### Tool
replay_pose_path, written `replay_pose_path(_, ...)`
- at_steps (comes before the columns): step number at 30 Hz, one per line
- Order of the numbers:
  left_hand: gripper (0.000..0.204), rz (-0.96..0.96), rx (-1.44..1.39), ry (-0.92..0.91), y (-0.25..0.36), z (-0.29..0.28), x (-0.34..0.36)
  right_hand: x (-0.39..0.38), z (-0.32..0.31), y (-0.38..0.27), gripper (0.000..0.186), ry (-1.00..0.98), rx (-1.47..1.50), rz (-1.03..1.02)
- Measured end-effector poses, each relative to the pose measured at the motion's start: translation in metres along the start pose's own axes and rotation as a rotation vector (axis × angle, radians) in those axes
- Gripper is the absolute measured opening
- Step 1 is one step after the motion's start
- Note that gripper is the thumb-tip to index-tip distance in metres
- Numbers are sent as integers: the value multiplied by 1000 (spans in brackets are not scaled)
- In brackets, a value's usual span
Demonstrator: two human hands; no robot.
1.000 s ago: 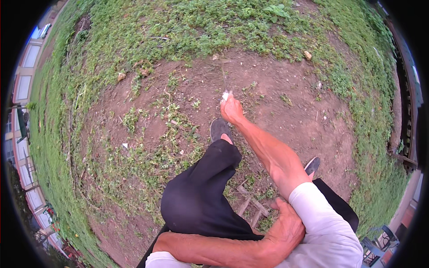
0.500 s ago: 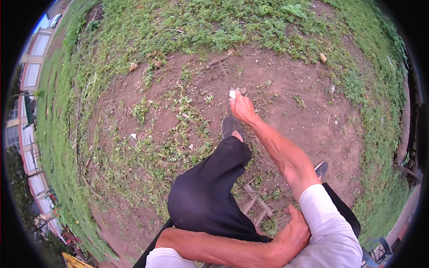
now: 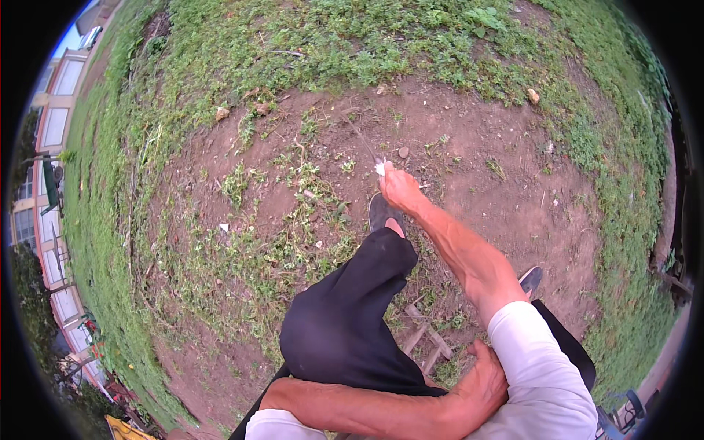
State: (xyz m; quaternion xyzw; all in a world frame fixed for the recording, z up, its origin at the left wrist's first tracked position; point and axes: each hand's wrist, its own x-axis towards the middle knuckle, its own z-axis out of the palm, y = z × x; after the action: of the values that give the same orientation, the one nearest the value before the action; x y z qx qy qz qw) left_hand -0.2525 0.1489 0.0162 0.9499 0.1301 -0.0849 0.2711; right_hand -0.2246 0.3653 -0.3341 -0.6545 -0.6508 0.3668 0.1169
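Note:
My right hand is closed round the whitish grip of a hand hoe. The thin shaft slants away to the far left, and its dark head is blurred against the bare soil. Just beyond the fist lies a small stone. My left arm crosses my lap, and my left hand rests by my right upper arm. One finger or the thumb stretches out, the others are partly hidden, and nothing shows in that hand. My left shoe is planted right behind the right fist.
Uprooted weeds lie scattered over the soil to the left. Low green plants border the dirt at the far side. Crossed wooden pieces are beneath me. My right shoe stands to the right. A building lines the left rim.
My right hand has come slightly nearer to me with the hoe, and the hoe's head has shifted a little nearer and left. The left hand stays in place.

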Motion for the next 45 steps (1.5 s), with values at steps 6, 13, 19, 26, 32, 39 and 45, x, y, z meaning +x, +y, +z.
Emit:
replay_pose_path(6, 26, -61, 73, -106, 7, 4, 16, -68, -27, 72, 39, -11, -31, 23)
replay_pose_path(13, 17, -50, 171, -79, 4, 6, 14, -207, -31, 135, 51, -1, 27, 61)
replay_pose_path(19, 19, -85, 278, -16, 2, 14, 17, -368, -23, 175, 49, -123, -33, 272)
replay_pose_path(26, 15, 6, 320, 152, 10, 15, 9, -447, 1, 198, 36, -30, -70, 336)
replay_pose_path(32, 11, 6, 301, 3, 12, 18, 20, -288, -31, 136, 36, 211, 23, 394)
replay_pose_path(39, 10, -18, 262, 63, 0, 27, 31, -151, -61, 107, 43, 202, -32, 413)
replay_pose_path(45, 13, -43, 370, 7, 3, 8, 21, -278, 2, 110, 33, 151, -25, 532)
